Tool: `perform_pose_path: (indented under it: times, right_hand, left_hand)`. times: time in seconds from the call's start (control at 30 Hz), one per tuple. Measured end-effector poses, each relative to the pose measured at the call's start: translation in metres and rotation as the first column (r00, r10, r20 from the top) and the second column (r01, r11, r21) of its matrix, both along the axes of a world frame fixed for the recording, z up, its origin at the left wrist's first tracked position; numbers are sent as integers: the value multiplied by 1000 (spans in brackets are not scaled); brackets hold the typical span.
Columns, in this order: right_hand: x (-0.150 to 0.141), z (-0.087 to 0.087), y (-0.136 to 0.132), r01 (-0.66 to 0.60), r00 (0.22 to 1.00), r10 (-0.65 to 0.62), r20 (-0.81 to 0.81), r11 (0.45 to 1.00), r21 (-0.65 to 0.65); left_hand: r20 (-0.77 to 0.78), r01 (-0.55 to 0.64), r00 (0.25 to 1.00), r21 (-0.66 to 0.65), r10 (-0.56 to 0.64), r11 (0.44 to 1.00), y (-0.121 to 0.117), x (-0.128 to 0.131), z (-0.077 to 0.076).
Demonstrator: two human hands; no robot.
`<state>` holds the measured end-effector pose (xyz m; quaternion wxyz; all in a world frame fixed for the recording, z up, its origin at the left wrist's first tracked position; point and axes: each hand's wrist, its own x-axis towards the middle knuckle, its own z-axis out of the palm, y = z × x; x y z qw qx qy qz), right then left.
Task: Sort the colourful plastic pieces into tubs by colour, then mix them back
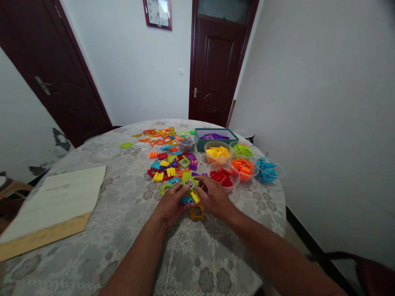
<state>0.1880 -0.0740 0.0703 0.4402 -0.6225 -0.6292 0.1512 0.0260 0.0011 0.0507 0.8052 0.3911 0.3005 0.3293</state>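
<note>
Between your hands: a cluster of toy pieces, a green panel (186,176) uppermost with a white window insert (189,183), and a blue piece (186,200) on the side towards you.
Left hand: your left hand (170,205) is closed around the cluster's left side, thumb over the top.
Right hand: your right hand (215,198) curls at the right edge, thumb and forefinger slightly apart (whether they pinch anything, you cannot tell from here).
Yellow piece: this yellow piece (195,197) lies below the window, nearer your right hand, its long axis slanting down to the right.
Gold frame: just below the cluster, you have a gold frame (197,212); whether it is joined on is unclear.
Far side: linked pieces (171,164) crowd the space beyond your left fingers, and red pieces (220,176) sit in a bowl beyond your right knuckles.
Open room: bare tablecloth (129,230) lies to your left and towards you.
</note>
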Motion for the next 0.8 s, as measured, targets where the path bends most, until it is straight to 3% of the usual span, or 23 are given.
perform_pose_path:
  times: [0.13,0.27,0.4,0.5,0.57,0.63,0.73,0.8]
  right_hand:
    - [-3,-7,5,70,997,-71,-45,997,-14]
    - [-5,-2,-4,96,988,-99,-114,995,-35]
    - [9,16,-14,153,984,-149,-100,988,26]
    - [51,40,-12,272,961,-276,11,953,133]
    - [94,58,-2,395,889,-431,154,892,218]
    - [141,70,14,499,761,-563,324,826,263]
    - [203,74,41,662,541,-630,557,728,179]
    - [230,71,55,741,467,-621,629,664,105]
  left_hand:
    - [-31,28,999,66,-26,997,-3,2,0]
    - [-73,26,997,103,-19,994,-6,3,2]
    - [-101,3,995,79,5,997,-4,1,0]
    - [-102,-35,994,62,41,997,-1,0,-1]
    - [-85,-89,992,36,91,995,1,1,-1]
    - [-56,-116,992,15,116,993,1,2,-2]
    - [-36,-117,992,11,117,993,1,3,-2]
    - [-40,-112,993,16,112,994,0,3,-3]
